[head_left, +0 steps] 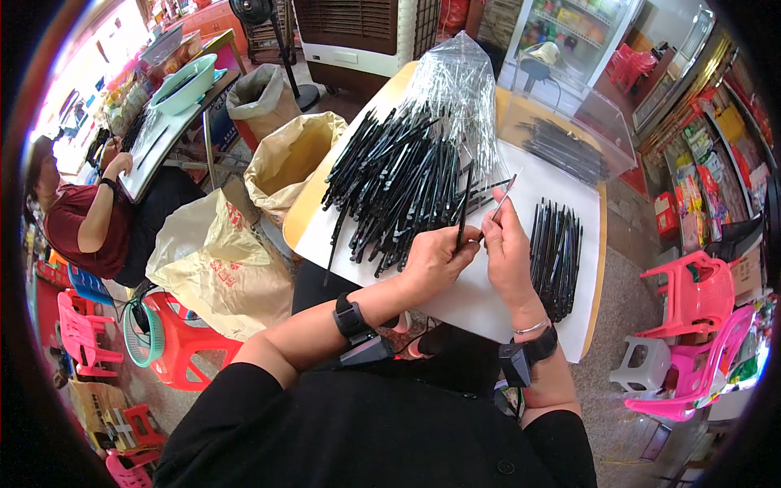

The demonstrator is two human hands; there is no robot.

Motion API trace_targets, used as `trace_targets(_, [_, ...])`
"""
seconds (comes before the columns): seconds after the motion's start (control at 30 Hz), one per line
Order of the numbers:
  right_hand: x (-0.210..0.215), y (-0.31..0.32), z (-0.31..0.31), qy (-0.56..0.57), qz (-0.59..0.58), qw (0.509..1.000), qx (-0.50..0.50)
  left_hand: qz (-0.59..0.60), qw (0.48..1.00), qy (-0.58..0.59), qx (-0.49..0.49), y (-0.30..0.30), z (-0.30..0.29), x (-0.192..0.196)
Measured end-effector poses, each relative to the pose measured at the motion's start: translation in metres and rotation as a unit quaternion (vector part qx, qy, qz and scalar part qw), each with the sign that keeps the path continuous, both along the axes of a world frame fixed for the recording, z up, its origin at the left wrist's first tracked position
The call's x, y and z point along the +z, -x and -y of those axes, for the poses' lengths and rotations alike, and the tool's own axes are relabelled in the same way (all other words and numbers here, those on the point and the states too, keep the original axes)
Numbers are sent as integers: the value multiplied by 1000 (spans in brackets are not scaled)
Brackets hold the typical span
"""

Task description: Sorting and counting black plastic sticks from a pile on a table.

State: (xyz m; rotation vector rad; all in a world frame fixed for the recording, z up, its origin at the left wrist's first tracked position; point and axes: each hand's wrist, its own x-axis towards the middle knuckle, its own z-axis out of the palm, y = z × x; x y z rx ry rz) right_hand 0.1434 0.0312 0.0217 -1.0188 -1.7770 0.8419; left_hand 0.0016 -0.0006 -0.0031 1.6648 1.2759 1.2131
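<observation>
Black strip [465,210] in left hand [439,259]; paper sack [191,260] near table [464,302] (red lettering [226,272]).

Black sticks [399,179], white tabletop [460,302]

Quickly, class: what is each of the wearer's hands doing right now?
Left hand: closed, holding a thin black stick.
Right hand: closed, holding a slim silvery tool, exact kind unclear.

A white-topped table [592,252] bears black strips [390,175], a plastic bag [460,69] and a clear box [614,140].
</observation>
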Motion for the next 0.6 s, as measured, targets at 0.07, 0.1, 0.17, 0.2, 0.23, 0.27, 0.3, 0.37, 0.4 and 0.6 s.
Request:
trace_targets(0.07, [-2,-2,-1,-17,14,1000,-14,-31,998,-57,7,-3,0,3])
trace_targets(0.1, [-3,-3,-3,-8,7,1000,-15,-18,1000,-15,-5,-5,2,8])
trace_targets(0.17, [2,-3,-5,27,-39,999,-7,-1,999,24,-26,-7,3,12])
trace_targets(0.2, [3,-4,-8,65,-63,996,-1,-16,999,21,-39,-6,4,13])
trace_targets(0.23, [4,-6,-9,102,-88,991,3,-31,998,17,-52,-5,5,14])
trace_targets(0.27, [6,-4,-9,124,-110,986,3,-21,998,7,-62,-1,7,13])
trace_targets(0.3, [9,-4,-7,127,-94,987,0,-11,999,9,-34,-2,5,4])
trace_targets(0.37, [18,1,2,124,-49,991,-14,27,997,53,-48,-2,4,5])
trace_targets(0.4, [17,3,4,75,15,996,-39,-7,996,46,-70,0,3,5])
trace_targets(0.6, [34,-40,2,-27,260,935,-239,-52,991,-35,-117,-2,11,11])
